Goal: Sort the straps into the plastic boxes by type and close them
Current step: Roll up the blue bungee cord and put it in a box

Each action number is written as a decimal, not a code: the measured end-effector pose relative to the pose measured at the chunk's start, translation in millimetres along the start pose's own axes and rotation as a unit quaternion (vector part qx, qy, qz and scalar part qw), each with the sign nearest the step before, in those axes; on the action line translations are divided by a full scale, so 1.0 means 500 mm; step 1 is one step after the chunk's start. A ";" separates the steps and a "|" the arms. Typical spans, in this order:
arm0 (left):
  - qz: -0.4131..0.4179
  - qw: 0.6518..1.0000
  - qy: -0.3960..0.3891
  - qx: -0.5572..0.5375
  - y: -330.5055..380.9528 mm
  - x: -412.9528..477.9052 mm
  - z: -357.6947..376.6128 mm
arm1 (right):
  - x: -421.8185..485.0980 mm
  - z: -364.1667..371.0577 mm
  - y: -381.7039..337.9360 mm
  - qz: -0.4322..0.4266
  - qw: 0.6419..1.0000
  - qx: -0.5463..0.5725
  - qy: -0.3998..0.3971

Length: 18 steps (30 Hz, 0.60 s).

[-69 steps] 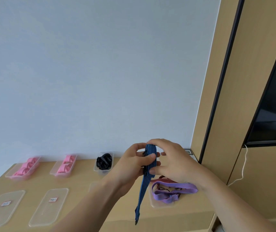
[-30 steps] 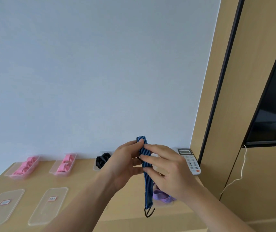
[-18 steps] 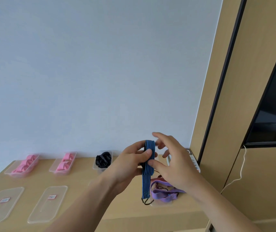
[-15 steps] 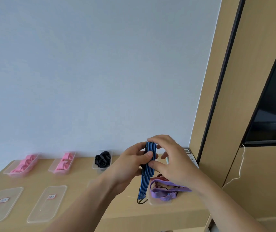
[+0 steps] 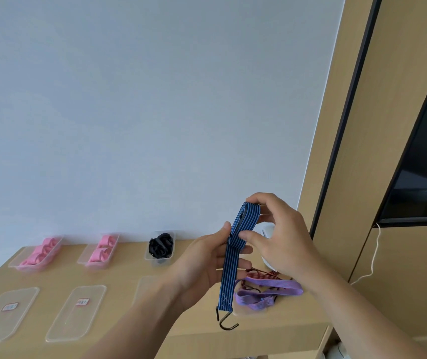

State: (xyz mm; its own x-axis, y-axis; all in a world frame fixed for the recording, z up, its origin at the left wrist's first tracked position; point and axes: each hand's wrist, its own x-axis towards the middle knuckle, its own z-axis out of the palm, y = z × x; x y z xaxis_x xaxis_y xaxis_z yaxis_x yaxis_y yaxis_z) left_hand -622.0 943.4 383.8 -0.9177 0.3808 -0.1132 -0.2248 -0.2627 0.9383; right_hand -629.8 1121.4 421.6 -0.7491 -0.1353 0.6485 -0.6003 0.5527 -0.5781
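**Fold climbing, hook swinging lower**

Against half a second ago, the doubled-over top of the blue strap [image 5: 233, 257] is riding higher and its hook [image 5: 225, 323] is hanging lower. I am watching both hands grasping it. The right hand [image 5: 282, 239] is pinching the fold between curled forefinger and thumb, and the left hand [image 5: 207, 265] is wrapping its fingers round the band just beneath. All this is happening to the right of the box of black straps [image 5: 160, 248] and nearer me. The strap's long axis is running almost upright — fold up, hook down — so the loose tail is dangling below both hands, the left being nearer it. I am judging that the next wrap is depending on gathering that tail upward.
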 end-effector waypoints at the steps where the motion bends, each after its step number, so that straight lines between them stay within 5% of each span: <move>1: -0.001 1.000 0.009 0.000 -0.002 0.002 0.000 | -0.001 0.003 -0.003 -0.014 1.000 -0.009 0.010; 9: 0.063 0.982 0.074 0.161 0.007 -0.004 -0.004 | -0.008 0.016 -0.021 -0.078 0.996 -0.008 0.051; 18: 0.027 0.997 0.066 -0.002 0.015 -0.012 0.015 | -0.025 0.051 0.001 -0.179 0.975 -0.016 0.133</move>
State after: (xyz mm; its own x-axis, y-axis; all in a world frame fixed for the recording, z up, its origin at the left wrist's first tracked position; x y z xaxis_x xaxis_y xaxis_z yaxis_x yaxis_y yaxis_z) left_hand -615.6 945.9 394.1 -0.9633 0.2471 -0.1051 -0.1756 -0.2835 0.9428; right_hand -628.0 1102.7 400.6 -0.3916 -0.1095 0.9136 -0.7976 0.5354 -0.2777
